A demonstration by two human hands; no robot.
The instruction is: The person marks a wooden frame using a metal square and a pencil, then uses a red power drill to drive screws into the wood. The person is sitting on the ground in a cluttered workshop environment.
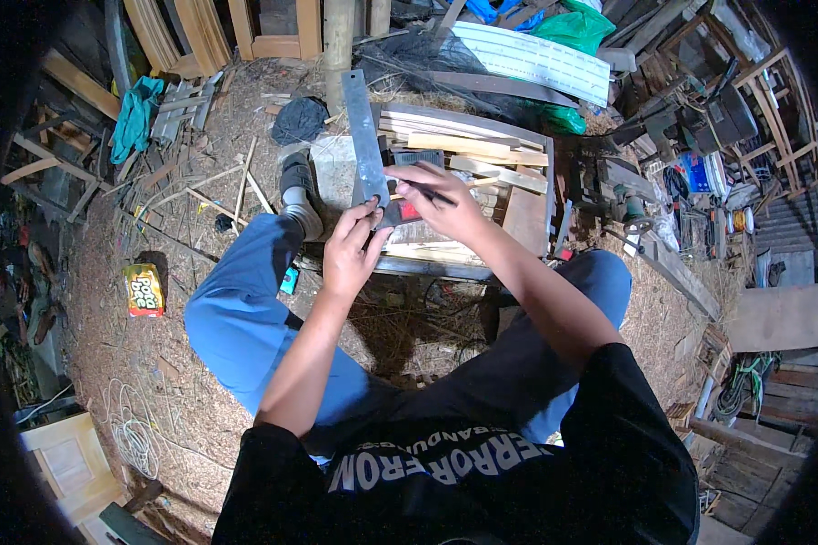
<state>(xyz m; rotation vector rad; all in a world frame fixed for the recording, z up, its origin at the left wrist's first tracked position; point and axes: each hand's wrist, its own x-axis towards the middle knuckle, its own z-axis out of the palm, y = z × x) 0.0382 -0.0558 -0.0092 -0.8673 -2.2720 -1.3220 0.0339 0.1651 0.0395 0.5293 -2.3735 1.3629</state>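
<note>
A flat grey metal bar [364,127] with a small hole at its far end stands out lengthwise from my left hand [353,247]. The thumb and fingers of that hand are closed on its near end. Just right of the bar, my right hand [445,207] grips a thin dark pen-like tool [429,192], its fingertips close to the bar's edge. Whether the tool's tip touches the metal is hard to make out. Below both hands lies a low wooden work surface [525,218] bearing several pale wood strips [468,143]. Something red [409,211] shows beside my right hand.
Wood shavings cover the floor [182,363]. A wooden post [338,45] rises beyond the bar, with a black bundle [300,121] near it. Machinery and scrap [718,118] crowd the right side. A yellow packet [144,289] and coiled cord [134,436] lie at left.
</note>
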